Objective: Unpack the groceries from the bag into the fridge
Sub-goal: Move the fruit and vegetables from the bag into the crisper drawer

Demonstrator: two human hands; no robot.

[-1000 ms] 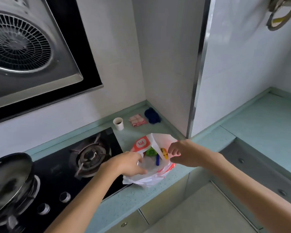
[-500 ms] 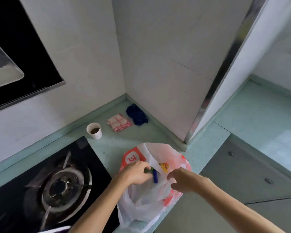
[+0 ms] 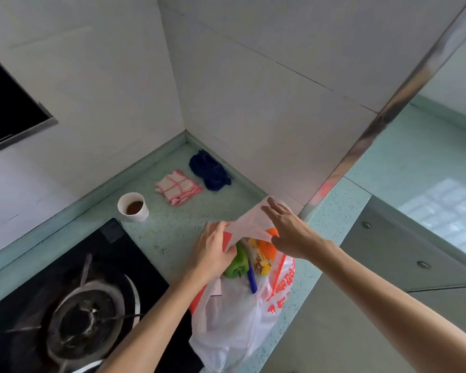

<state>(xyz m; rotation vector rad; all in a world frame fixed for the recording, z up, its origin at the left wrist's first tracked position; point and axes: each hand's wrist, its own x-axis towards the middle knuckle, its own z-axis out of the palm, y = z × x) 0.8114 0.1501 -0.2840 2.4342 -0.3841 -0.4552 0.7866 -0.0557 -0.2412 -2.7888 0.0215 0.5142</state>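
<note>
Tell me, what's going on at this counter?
A person is opening a white and red plastic grocery bag on the pale green speckled counter. The left hand pinches the bag's rim while the open right hand spreads it. A green vegetable and yellow packets lie inside; nothing is out yet.

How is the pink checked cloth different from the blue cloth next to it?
The pink checked cloth is pale with red lines; the blue cloth is plain dark blue. The pink one lies folded flat, the blue one is bunched in a heap. The blue one sits closer to the wall corner. Both lie on the green counter, untouched.
</note>
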